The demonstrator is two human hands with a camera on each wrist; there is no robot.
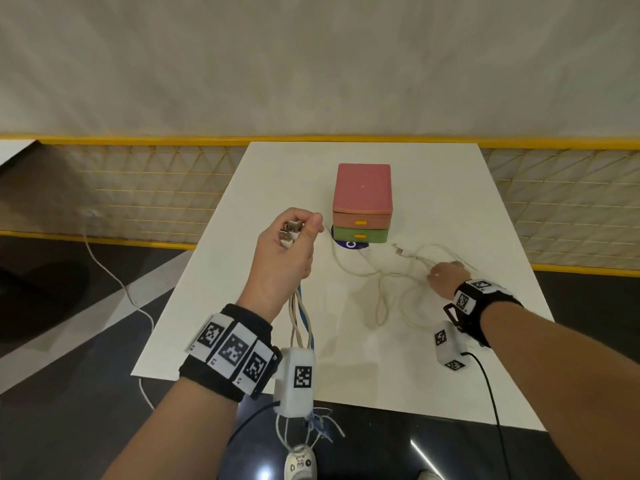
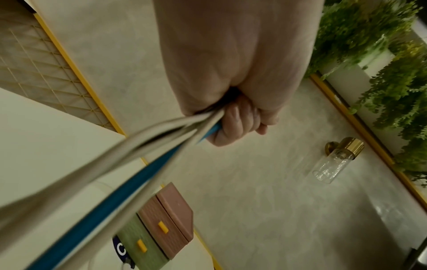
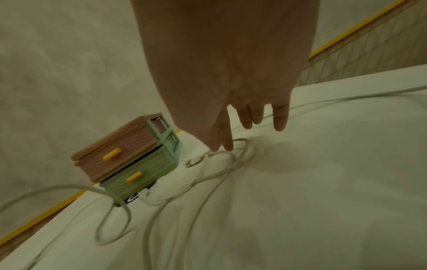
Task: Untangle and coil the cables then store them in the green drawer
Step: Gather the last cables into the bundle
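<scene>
While the white worktop (image 1: 433, 188) is carrying everything in play, the small drawer unit is standing toward its far middle, with the pink drawer (image 1: 362, 218) sitting closed on top and the green drawer (image 1: 360, 235) lying closed beneath it, each showing a yellow handle; a dark blue round sticker (image 1: 344, 241) with white print is peeking out from under the unit's front left corner. Loose white cables (image 1: 381, 282) are sprawling in tangled loops over the worktop in front of and to the right of the drawers, one small plug end (image 1: 399, 250) lying just right of the green drawer. Above the worktop's left part, the left hand (image 1: 289, 252) is gripping a bundle of cables (image 1: 300, 313), several white and one blue, its fingers (image 2: 233, 124) curling tightly round them, so that two silver USB plugs (image 1: 290, 232) are sticking out of the top of the fist and the strands are hanging down past the wrist below the worktop's near edge. Over on the right, the right hand (image 1: 445, 273) is reaching down to the loose cables, its fingers (image 3: 227, 140) spreading straight and apart, with thumb and forefinger tips touching a white strand without closing on it.
</scene>
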